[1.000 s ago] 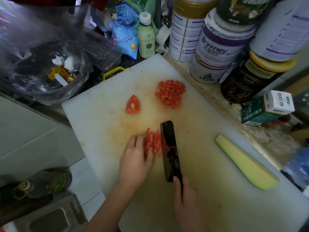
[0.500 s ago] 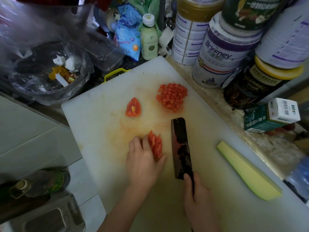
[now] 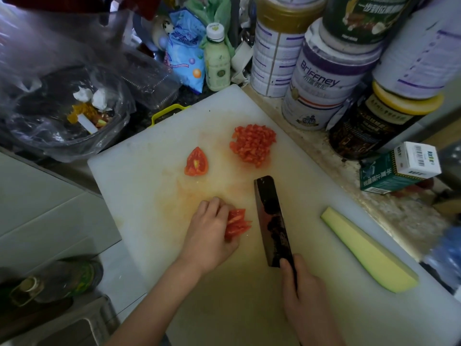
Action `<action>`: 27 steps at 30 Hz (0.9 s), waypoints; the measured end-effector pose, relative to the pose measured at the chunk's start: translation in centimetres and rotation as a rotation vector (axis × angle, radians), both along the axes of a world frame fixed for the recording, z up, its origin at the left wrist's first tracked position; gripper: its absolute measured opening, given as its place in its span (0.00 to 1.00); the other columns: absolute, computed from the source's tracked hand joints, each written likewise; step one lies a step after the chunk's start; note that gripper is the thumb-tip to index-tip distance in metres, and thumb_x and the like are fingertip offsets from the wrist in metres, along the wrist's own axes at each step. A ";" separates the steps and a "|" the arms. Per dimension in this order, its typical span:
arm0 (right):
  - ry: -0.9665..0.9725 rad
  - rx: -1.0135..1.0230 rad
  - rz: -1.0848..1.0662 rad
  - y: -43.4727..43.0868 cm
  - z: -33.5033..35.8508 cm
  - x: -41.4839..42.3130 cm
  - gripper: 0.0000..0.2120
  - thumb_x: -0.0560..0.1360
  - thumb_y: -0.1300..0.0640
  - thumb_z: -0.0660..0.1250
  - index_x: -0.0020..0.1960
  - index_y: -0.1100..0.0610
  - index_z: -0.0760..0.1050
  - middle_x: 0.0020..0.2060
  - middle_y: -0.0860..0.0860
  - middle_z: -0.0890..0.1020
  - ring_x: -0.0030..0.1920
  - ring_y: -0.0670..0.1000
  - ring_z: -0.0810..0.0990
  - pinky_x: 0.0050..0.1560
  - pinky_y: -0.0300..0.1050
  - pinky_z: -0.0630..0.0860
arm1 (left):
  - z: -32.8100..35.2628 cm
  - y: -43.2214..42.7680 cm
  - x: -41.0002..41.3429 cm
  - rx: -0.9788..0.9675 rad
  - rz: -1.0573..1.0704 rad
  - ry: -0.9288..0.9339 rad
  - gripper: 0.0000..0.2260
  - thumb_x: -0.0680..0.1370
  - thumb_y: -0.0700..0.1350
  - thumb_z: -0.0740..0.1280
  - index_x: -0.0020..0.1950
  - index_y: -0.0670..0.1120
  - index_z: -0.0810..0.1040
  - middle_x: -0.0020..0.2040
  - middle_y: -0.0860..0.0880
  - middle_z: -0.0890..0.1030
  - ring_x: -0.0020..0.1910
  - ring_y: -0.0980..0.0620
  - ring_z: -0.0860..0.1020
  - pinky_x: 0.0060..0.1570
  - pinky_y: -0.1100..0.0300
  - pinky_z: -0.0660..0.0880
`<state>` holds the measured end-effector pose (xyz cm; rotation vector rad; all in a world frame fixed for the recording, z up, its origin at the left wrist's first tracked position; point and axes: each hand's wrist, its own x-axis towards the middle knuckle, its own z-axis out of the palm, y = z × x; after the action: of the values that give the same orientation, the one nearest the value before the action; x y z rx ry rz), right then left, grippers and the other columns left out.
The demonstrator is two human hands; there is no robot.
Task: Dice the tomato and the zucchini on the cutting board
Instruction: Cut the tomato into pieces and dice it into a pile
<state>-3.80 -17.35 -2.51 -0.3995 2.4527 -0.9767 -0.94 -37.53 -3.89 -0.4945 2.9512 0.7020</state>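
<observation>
On the white cutting board (image 3: 139, 186) my left hand (image 3: 208, 236) grips a bundle of sliced tomato strips (image 3: 237, 223) with curled fingers. My right hand (image 3: 305, 300) grips the handle of a dark cleaver (image 3: 272, 221), whose blade stands just right of the strips, a small gap between them. A pile of diced tomato (image 3: 253, 144) lies further back, and a single tomato wedge (image 3: 196, 162) sits to its left. A pale green zucchini piece (image 3: 366, 250), cut lengthwise, rests at the board's right side.
Large tins (image 3: 324, 78) and a dark jar (image 3: 381, 121) crowd the counter behind the board's right edge, with a green box (image 3: 399, 168) beside them. A small bottle (image 3: 217, 58) and a plastic-lined waste bowl (image 3: 64, 108) stand at the back left. An oil bottle (image 3: 57, 283) lies lower left.
The cleaver has shifted right, away from the tomato strips it was against. My left hand has gathered and turned the strips, now fanned out sideways.
</observation>
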 end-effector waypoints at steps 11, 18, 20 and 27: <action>0.018 0.115 -0.017 -1.6 0.9 2.6 0.10 0.78 0.42 0.48 0.48 0.47 0.61 0.29 0.47 0.74 0.30 0.48 0.74 0.31 0.41 0.69 | -0.1 -3.7 1.8 0.023 -0.227 0.018 0.27 0.69 0.52 0.75 0.65 0.47 0.75 0.56 0.52 0.72 0.55 0.52 0.69 0.56 0.55 0.72; 0.274 0.106 -0.140 -3.8 -0.1 5.6 0.09 0.80 0.46 0.57 0.43 0.44 0.60 0.17 0.44 0.58 0.39 0.48 0.75 0.17 0.37 0.57 | -2.0 -4.6 2.8 0.056 -0.273 0.193 0.25 0.74 0.58 0.65 0.66 0.45 0.75 0.58 0.50 0.74 0.58 0.50 0.71 0.59 0.57 0.71; 0.328 0.150 -0.140 -4.7 0.1 6.1 0.10 0.78 0.45 0.55 0.44 0.50 0.63 0.17 0.47 0.62 0.36 0.49 0.76 0.20 0.40 0.52 | -2.7 -5.0 3.1 0.078 -0.298 0.246 0.24 0.76 0.58 0.62 0.66 0.44 0.75 0.60 0.50 0.74 0.59 0.51 0.71 0.60 0.57 0.70; 0.350 0.207 -0.169 -6.2 0.5 6.9 0.19 0.80 0.38 0.47 0.48 0.50 0.67 0.19 0.52 0.71 0.24 0.53 0.74 0.20 0.44 0.60 | -4.4 -5.8 3.4 0.060 -0.413 0.419 0.21 0.79 0.54 0.63 0.66 0.42 0.76 0.63 0.48 0.77 0.59 0.46 0.74 0.55 0.48 0.75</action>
<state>3.14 -23.55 -2.05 -0.3183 2.9120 -0.7570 2.46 -43.31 -8.32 0.3037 3.2267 0.9264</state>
